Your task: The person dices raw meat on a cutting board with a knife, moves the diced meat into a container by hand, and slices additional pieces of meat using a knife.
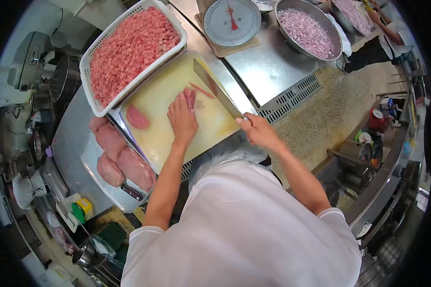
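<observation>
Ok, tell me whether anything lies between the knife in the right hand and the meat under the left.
Yes: thin cut meat lies on the cutting board between the knife in the right hand and the meat piece under the left hand. I see nothing else.

On my feed I see a plain white shirt (244, 229) well behind the fingers (176, 106), its short sleeves (337, 229) hemmed, the forearms (165, 186) bare from there forward.
</observation>
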A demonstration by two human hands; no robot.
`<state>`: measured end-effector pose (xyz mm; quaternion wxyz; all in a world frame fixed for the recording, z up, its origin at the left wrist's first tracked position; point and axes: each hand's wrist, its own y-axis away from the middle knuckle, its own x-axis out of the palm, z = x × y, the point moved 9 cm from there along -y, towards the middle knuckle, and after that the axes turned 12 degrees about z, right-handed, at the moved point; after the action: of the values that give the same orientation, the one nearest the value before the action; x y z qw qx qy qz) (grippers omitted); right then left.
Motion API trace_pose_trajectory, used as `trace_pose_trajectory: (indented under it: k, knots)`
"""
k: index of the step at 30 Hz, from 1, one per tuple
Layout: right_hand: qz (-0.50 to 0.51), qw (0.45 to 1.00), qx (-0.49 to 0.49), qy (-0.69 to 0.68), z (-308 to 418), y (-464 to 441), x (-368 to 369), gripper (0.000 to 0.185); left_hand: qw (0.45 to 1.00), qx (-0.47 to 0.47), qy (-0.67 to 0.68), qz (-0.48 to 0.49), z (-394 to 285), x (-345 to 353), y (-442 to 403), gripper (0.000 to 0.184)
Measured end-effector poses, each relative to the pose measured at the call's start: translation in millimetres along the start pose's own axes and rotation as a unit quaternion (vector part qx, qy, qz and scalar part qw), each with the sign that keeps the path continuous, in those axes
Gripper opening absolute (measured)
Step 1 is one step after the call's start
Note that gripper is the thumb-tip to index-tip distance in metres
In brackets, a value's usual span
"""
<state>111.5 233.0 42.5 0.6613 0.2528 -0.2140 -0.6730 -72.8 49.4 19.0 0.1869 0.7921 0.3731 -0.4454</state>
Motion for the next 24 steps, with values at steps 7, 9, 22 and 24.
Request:
trace_pose_trajectory:
  k: [7,9,22,24]
  knots:
    - [-0.039,0.998,-0.009,-0.039,-8,10,-2,0.048,0.983,0.092,-0.155,0.015,-75,-5,-41,0.039]
    - [-0.036,0.999,-0.008,-0.037,-9,8,-4,0.048,0.980,0.123,-0.152,0.020,-85,5,-40,0.025]
    - [-0.028,1.000,-0.015,-0.002,-1,6,0,0.055,0.994,0.080,-0.064,-0.047,-69,-25,-9,0.055]
    - [-0.025,0.999,-0.020,-0.002,-1,3,-2,0.057,0.995,0.028,-0.048,-0.079,-65,-22,-12,0.068]
